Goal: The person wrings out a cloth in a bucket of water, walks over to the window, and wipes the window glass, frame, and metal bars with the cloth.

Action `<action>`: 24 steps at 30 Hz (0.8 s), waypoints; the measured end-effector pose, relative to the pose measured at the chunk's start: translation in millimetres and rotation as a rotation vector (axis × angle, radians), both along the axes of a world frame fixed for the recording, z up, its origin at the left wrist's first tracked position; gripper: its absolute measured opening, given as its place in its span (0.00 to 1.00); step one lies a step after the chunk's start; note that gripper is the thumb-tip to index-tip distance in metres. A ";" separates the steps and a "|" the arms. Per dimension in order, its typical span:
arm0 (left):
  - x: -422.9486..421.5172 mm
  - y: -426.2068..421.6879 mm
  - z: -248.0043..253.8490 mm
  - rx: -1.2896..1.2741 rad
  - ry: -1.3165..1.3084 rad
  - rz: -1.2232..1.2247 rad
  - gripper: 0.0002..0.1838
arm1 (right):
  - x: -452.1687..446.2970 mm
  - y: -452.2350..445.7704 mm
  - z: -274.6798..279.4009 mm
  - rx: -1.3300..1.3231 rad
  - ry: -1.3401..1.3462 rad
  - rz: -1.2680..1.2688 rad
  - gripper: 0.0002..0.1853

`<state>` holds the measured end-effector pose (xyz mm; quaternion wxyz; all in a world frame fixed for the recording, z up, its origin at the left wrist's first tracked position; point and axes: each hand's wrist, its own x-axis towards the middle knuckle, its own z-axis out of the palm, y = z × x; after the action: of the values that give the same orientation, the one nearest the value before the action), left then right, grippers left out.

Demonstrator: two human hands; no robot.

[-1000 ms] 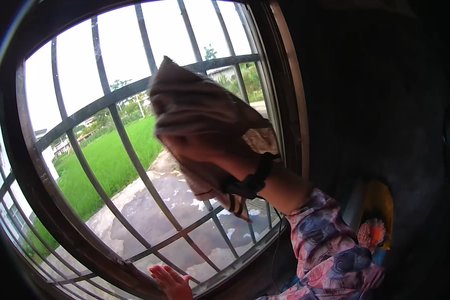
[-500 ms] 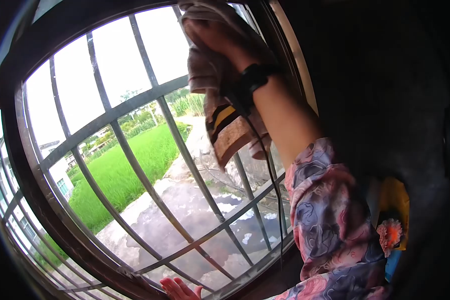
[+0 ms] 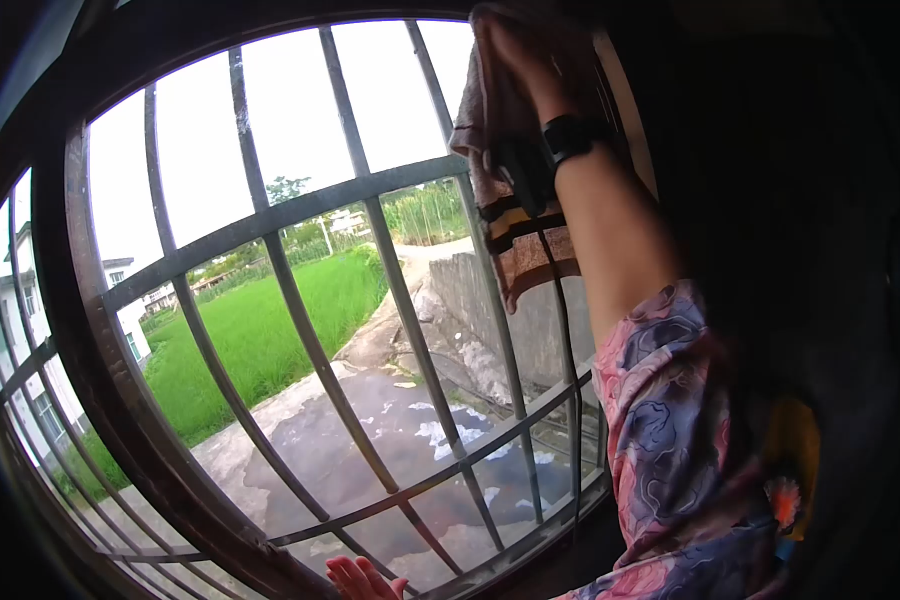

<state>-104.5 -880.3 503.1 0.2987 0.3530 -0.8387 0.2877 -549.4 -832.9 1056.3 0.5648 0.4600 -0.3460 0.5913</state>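
Observation:
A brownish towel (image 3: 485, 165) with a dark and yellow stripe near its lower end hangs from my right hand (image 3: 518, 45), high at the window's upper right corner. That hand is closed on the cloth, its fingertips partly lost in shadow and folds. A black band (image 3: 570, 138) circles my right wrist, and a dark cable (image 3: 562, 330) hangs below it. At the bottom of the view, my left hand (image 3: 362, 580) is raised by the lower window frame, fingers extended and thumb apart, holding nothing; whether it touches the frame I cannot tell.
Metal window bars (image 3: 305, 330) cross the view in a dark frame (image 3: 135, 450). Outside lie a green field (image 3: 290, 310), wet concrete ground (image 3: 360, 440) and a white building (image 3: 30, 330). An orange-red flower-like thing (image 3: 785, 503) shows at the lower right.
My right hand and the towel have shifted right in the view, into the window's upper corner. The camera view has also shifted. My left hand stays near the lower frame.

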 end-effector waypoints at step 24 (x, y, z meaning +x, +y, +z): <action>-10.2 5.2 2.8 0.040 0.096 -0.083 0.44 | 155.7 -58.6 -40.2 -0.045 0.589 0.588 0.11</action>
<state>-114.7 -875.1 505.8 0.3431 0.3372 -0.8429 0.2411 -393.8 -891.5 1016.1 0.4566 0.6763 -0.0104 0.5780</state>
